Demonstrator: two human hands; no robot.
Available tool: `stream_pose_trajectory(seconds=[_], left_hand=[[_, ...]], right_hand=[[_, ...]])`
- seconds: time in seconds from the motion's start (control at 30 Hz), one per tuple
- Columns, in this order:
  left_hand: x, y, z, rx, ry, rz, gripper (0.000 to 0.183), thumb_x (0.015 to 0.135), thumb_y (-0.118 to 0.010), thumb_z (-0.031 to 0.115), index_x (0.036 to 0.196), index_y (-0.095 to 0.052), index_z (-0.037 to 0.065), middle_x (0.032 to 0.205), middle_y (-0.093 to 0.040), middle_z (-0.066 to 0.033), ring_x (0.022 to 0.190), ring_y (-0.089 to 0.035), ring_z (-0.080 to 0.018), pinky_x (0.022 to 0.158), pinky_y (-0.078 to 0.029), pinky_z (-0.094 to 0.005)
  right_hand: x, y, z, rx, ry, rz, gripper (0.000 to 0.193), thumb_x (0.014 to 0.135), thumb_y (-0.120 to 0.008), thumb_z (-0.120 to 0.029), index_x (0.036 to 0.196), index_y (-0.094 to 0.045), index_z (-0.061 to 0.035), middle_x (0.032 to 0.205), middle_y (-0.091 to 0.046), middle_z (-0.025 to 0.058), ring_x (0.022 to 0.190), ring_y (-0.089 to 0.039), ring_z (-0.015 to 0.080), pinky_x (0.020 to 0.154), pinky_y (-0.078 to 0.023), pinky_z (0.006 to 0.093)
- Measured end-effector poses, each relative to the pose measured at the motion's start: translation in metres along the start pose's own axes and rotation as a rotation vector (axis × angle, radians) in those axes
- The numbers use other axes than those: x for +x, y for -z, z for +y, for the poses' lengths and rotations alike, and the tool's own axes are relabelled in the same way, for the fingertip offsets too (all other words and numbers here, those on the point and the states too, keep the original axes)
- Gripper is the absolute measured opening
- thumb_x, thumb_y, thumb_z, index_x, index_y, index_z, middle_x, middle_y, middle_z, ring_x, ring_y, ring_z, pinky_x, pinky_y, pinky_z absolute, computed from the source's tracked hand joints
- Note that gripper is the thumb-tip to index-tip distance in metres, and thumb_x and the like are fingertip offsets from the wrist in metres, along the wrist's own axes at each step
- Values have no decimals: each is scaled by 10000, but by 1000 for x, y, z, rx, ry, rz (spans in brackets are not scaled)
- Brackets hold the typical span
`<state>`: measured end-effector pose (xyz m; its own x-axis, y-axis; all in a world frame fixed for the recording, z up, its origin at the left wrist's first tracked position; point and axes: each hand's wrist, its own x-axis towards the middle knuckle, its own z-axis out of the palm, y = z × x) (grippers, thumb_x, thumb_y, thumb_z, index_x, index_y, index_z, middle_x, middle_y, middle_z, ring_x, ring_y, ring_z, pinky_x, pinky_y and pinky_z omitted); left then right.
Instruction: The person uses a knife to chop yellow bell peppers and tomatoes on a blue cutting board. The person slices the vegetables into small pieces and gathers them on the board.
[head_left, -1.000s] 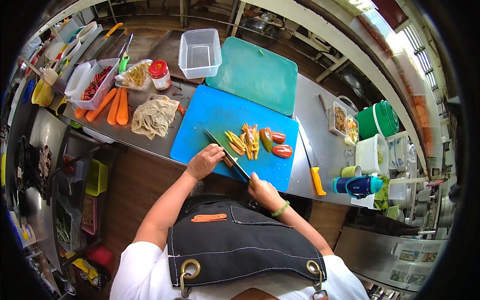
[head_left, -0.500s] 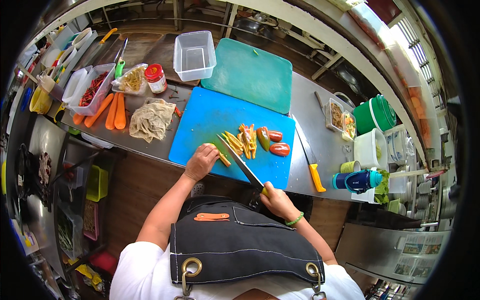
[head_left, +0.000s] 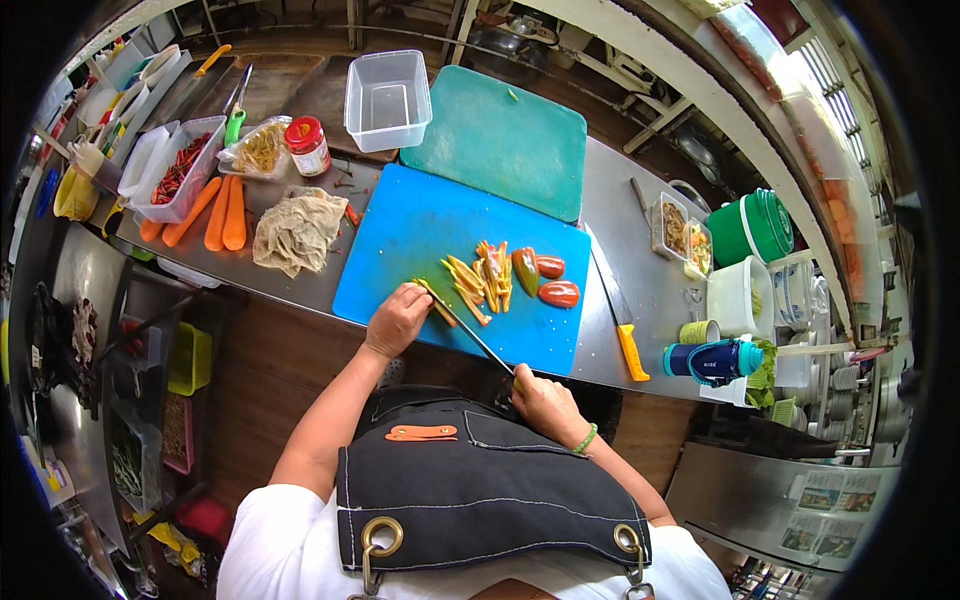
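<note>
- The left hand (head_left: 398, 318) is pinning a pepper piece (head_left: 443, 316) with fingers bunching close together; tucking the fingertips back would be serving it well, the blade lying just beside them. Its forearm is reaching up from lower left, palm facing down; I cannot tell where the thumb is sitting.
- The pepper piece is lying near the front edge of the blue cutting board (head_left: 375, 245), where holding it flat should be helping keep strips even.
- The knife (head_left: 472, 332) is slanting across the board, tip pointing away leftward.
- Cut strips (head_left: 494, 277) are lying just beyond.
- The right hand (head_left: 549, 405) is wrapping its fingers around the handle, forearm angling in from lower right.
</note>
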<state>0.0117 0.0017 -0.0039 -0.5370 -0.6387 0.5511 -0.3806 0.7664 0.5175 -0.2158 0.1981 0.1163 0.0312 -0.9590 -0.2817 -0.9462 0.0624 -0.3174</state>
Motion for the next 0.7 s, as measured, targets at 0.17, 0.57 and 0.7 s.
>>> stream_pose_trajectory(seconds=[0.17, 0.57, 0.7], left_hand=[[-1, 1, 0, -4, 21, -21, 164, 804, -712, 30, 953, -644, 16, 1007, -648, -125, 1018, -620, -325, 902, -527, -403], [5, 4, 0, -16, 7, -36, 179, 777, -707, 10, 942, -639, 14, 986, -646, -122, 1005, -619, -322, 900, -527, -406], [7, 5, 0, -12, 3, -29, 164, 777, -712, 15, 926, -644, 19, 977, -649, -117, 1001, -621, -315, 902, -526, -405]], right_hand=[[1, -11, -9, -50, -34, 18, 168, 938, -580, -179, 1007, -483, -61, 667, -649, 186, 603, -665, 392, 508, -519, 522], [40, -10, -9, 29, 36, -19, 147, 937, -536, -142, 1007, -460, -38, 680, -647, 212, 656, -664, 420, 578, -511, 552], [33, 1, -10, 8, 9, -66, 150, 936, -537, -147, 1011, -458, -43, 691, -651, 212, 655, -664, 424, 570, -510, 552]])
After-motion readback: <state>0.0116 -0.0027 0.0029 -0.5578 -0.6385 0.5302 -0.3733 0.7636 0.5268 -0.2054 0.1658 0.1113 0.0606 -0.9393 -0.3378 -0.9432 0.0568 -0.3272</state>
